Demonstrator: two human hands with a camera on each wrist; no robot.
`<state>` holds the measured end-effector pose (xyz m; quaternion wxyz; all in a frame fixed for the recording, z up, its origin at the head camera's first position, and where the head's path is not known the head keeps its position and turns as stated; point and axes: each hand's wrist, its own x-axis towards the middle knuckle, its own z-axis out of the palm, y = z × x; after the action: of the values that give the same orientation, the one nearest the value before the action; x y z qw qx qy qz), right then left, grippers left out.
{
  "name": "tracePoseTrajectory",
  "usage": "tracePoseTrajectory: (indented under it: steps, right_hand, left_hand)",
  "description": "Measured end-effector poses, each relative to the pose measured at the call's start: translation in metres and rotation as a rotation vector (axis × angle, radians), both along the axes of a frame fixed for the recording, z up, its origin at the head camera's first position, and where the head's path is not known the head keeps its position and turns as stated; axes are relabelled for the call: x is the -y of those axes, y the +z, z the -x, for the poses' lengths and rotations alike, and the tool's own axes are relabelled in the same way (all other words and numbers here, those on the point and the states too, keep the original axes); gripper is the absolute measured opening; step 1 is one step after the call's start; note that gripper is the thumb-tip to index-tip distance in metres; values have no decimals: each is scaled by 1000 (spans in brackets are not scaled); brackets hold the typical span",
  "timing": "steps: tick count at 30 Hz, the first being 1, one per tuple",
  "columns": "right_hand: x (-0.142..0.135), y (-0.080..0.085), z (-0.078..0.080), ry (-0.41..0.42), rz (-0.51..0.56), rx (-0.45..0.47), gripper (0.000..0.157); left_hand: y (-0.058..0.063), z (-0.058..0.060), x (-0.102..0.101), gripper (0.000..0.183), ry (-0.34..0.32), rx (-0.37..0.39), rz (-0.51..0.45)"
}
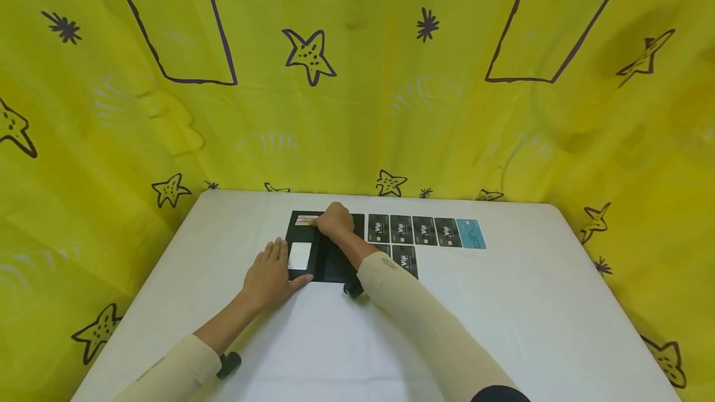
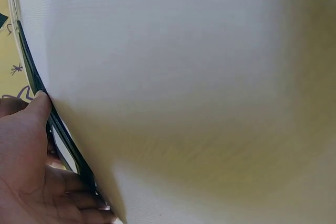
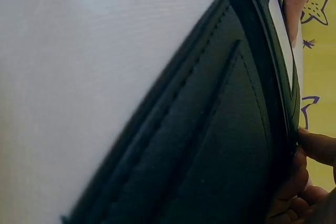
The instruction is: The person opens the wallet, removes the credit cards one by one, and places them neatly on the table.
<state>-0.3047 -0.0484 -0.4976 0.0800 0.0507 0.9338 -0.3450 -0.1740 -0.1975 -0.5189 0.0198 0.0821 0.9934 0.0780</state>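
A black bifold wallet [image 1: 335, 259] lies opened out on the white table, with a white window [image 1: 300, 255] in its left half. My left hand [image 1: 269, 273] steadies that half, fingers straight along the left edge and thumb across the bottom edge. At the upper part of the left half, my right hand [image 1: 335, 222] has its fingers curled and its thumb at the right end of a pale card [image 1: 305, 220] in the slot. Its fingertips [image 3: 310, 139] are at the wallet's far side in the right wrist view. Stitching shows on the wallet's near flap [image 3: 210, 124].
Right of the wallet, several black Vip cards [image 1: 424, 231] lie in a row ending with a blue card [image 1: 472, 234]. Below is another Vip card [image 1: 404, 258], and one beside it is partly covered by my right arm. A yellow patterned curtain [image 1: 357, 110] hangs behind the table [image 1: 503, 315].
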Motion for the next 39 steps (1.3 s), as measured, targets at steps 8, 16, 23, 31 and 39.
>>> tracePoseTrajectory:
  steps: [8, 16, 23, 31, 39]
  right_hand:
    - [1, -1, 2, 10, 9, 4, 34]
    - [1, 0, 5, -14, 113, 5, 31]
    - [-2, 3, 4, 29, 124, 33, 32]
    - [-3, 2, 1, -6, 167, 20, 39]
    - [-4, 1, 7, -101, 345, 66, 51]
  left_hand:
    - [1, -1, -3, 104, 4, 8, 6]
    - [2, 1, -2, 104, -14, -6, 19]
    - [3, -1, -3, 105, -8, 2, 25]
    - [1, -1, -3, 105, 3, 0, 24]
    - [1, -2, -2, 105, -3, -1, 14]
